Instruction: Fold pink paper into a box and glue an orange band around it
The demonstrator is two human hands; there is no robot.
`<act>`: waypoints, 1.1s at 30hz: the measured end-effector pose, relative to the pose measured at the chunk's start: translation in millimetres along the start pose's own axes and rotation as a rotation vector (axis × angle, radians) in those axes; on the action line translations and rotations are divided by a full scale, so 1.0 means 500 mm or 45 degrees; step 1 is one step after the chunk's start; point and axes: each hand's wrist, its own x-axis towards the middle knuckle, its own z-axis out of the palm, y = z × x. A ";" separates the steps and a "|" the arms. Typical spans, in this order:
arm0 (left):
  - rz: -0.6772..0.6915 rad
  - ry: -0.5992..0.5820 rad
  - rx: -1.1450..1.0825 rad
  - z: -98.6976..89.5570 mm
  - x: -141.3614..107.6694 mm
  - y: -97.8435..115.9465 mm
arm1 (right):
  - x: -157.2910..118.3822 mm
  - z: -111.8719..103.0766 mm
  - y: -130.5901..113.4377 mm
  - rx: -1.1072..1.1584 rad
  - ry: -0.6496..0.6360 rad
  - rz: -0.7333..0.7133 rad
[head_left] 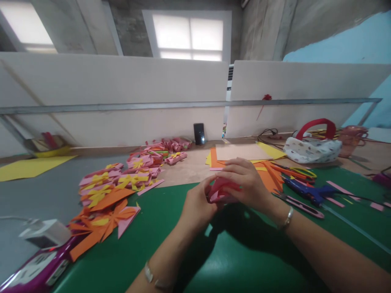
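Pink paper [222, 190] sits curled between both hands, left [200, 203] and right [244, 183], fingers cupped around it.

Left hand [198, 203] and right hand [252, 186] close together, fingers [233, 169] curved

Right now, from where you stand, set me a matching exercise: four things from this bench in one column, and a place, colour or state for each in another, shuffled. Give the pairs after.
1. pink paper
2. phone
3. glue gun
4. cloth bag

A. propped upright near the white panel
B. pale, patterned, with a red handle
C. held between the hands
D. blue, lying on the green mat

Pairs: 1-C, 2-A, 3-D, 4-B
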 end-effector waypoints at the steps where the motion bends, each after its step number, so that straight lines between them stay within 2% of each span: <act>1: 0.058 0.010 0.074 0.001 0.000 0.001 | 0.001 -0.002 -0.003 -0.003 0.006 0.004; 4: 0.074 0.020 0.102 0.001 -0.002 0.007 | 0.003 -0.010 -0.009 0.006 0.049 0.078; 6: 0.042 -0.011 0.020 -0.001 -0.006 0.012 | 0.003 -0.016 -0.012 0.038 0.086 0.123; 10: -0.006 -0.181 -0.171 0.003 -0.016 0.018 | 0.001 -0.016 -0.013 0.120 0.144 0.186; 14: -0.102 -0.198 -0.403 0.013 -0.022 0.012 | 0.000 -0.011 -0.017 0.150 0.191 0.293; 19: -0.101 -0.198 -0.593 0.016 -0.018 0.005 | -0.001 -0.011 -0.018 0.152 0.167 0.227; 22: -0.123 -0.141 -0.593 0.014 -0.012 0.003 | -0.002 -0.011 -0.015 0.114 0.119 0.104; 25: -0.149 -0.146 -0.544 0.011 -0.006 0.000 | -0.003 -0.010 -0.014 0.101 0.093 0.029; 29: -0.116 -0.130 -0.401 0.008 0.002 -0.008 | -0.005 -0.008 -0.018 0.133 0.134 0.144; 33: -0.028 0.019 -0.265 0.008 0.007 -0.015 | -0.004 -0.008 -0.023 0.158 0.173 0.247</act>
